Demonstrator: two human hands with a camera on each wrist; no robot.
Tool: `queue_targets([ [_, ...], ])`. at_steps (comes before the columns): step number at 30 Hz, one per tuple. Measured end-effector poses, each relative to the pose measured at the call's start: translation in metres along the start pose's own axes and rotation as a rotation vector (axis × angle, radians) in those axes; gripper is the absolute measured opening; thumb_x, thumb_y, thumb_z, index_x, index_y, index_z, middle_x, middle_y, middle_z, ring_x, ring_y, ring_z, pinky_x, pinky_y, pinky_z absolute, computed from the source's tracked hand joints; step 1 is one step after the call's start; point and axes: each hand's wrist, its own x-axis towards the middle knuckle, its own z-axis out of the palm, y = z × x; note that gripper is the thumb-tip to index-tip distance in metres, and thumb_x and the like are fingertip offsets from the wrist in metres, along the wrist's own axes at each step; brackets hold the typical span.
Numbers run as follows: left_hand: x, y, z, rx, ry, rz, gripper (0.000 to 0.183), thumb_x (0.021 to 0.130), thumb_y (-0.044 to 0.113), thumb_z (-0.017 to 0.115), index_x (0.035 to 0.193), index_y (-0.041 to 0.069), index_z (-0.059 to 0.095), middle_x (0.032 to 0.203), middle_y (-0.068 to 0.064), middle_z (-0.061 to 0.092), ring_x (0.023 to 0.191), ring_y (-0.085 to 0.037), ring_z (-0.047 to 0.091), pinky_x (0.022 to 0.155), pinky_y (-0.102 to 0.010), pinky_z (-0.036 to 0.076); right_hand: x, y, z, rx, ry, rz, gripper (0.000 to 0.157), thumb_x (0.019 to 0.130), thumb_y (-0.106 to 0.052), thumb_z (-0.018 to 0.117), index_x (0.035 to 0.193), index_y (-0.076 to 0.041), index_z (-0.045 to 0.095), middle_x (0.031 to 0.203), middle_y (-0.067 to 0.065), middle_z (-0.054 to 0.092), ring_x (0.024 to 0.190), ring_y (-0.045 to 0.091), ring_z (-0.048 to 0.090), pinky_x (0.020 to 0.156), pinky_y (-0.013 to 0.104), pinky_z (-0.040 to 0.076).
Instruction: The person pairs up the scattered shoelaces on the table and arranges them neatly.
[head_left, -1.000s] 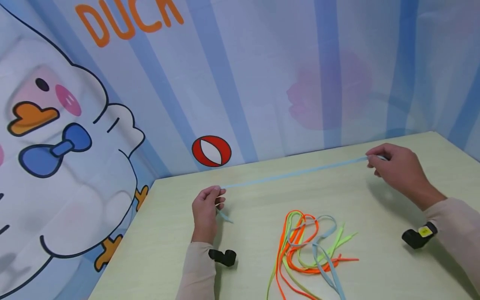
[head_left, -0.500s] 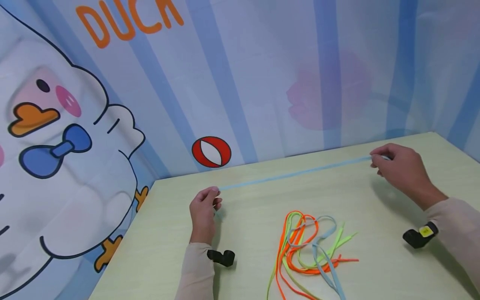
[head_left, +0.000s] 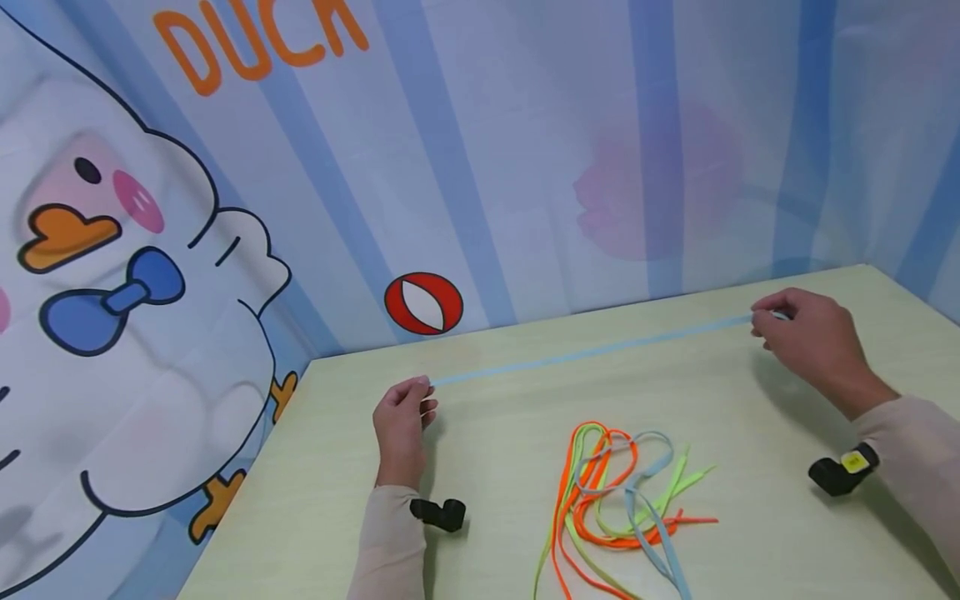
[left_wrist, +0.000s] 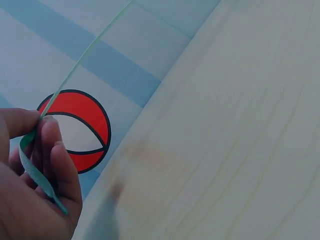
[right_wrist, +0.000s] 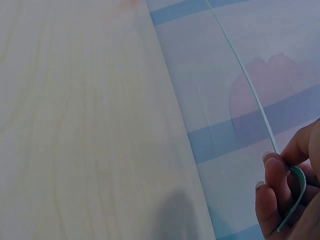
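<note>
A light blue shoelace stretches straight between the two hands above the table. My left hand pinches it near one end between thumb and forefinger. In the left wrist view the shoelace's short tail curls down across the palm to its tip. At the right, my right hand pinches the shoelace near its other end. The right wrist view has that loose end bending down beside the curled fingers.
A loose heap of orange shoelaces, yellow-green shoelaces and a light blue shoelace lies on the pale wooden table near the front. Behind the table hangs a printed backdrop with a duck and stripes.
The left hand has drifted left and slightly down, the right hand slightly right, so the span of shoelace between them is longer. The heap of shoelaces has not moved.
</note>
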Motion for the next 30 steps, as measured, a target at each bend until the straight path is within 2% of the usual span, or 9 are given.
queue_targets([
  [9, 0.0019, 0.0003, -0.0045, 0.039, 0.030, -0.029, 0.025, 0.098, 0.028, 0.068, 0.112, 0.008, 0.068, 0.105, -0.008, 0.067, 0.084, -0.020, 0.064, 0.084, -0.035, 0.053, 0.0000, 0.0060, 0.0002, -0.015, -0.011, 0.031, 0.041, 0.103, -0.035, 0.049, 0.120, 0.000, 0.062, 0.104, 0.021, 0.071, 0.075, 0.013, 0.066, 0.061, 0.034, 0.049],
  [14, 0.0023, 0.0000, -0.0055, 0.059, 0.040, -0.049, 0.026, 0.098, 0.029, 0.067, 0.113, 0.008, 0.068, 0.103, -0.007, 0.068, 0.085, -0.021, 0.065, 0.078, -0.031, 0.053, -0.0002, 0.0059, 0.0000, -0.021, -0.026, 0.046, 0.040, 0.102, -0.033, 0.049, 0.120, 0.000, 0.062, 0.103, 0.020, 0.071, 0.074, 0.012, 0.066, 0.061, 0.033, 0.049],
  [17, 0.0016, -0.0003, -0.0054, 0.065, 0.039, -0.057, 0.028, 0.098, 0.030, 0.067, 0.114, 0.008, 0.067, 0.102, -0.007, 0.070, 0.083, -0.018, 0.067, 0.073, -0.027, 0.053, -0.0003, 0.0050, 0.0003, -0.023, -0.047, 0.052, 0.040, 0.102, -0.031, 0.047, 0.121, 0.001, 0.061, 0.104, 0.021, 0.071, 0.077, 0.016, 0.068, 0.061, 0.033, 0.049],
  [23, 0.0014, -0.0009, -0.0050, 0.043, 0.018, -0.061, 0.030, 0.100, 0.026, 0.065, 0.120, 0.005, 0.066, 0.100, -0.007, 0.074, 0.078, -0.015, 0.069, 0.068, -0.025, 0.054, 0.0006, 0.0049, 0.0003, -0.022, -0.068, 0.060, 0.044, 0.103, -0.030, 0.044, 0.125, 0.005, 0.057, 0.104, 0.023, 0.071, 0.086, 0.032, 0.069, 0.062, 0.033, 0.049],
  [30, 0.0053, -0.0037, -0.0089, -0.006, -0.010, -0.095, 0.033, 0.101, 0.023, 0.061, 0.127, 0.001, 0.062, 0.102, -0.006, 0.075, 0.080, -0.016, 0.070, 0.069, -0.025, 0.056, 0.0020, 0.0091, -0.0035, -0.032, -0.069, 0.063, 0.040, 0.103, -0.027, 0.046, 0.124, 0.005, 0.057, 0.101, 0.021, 0.072, 0.082, 0.029, 0.069, 0.060, 0.033, 0.049],
])
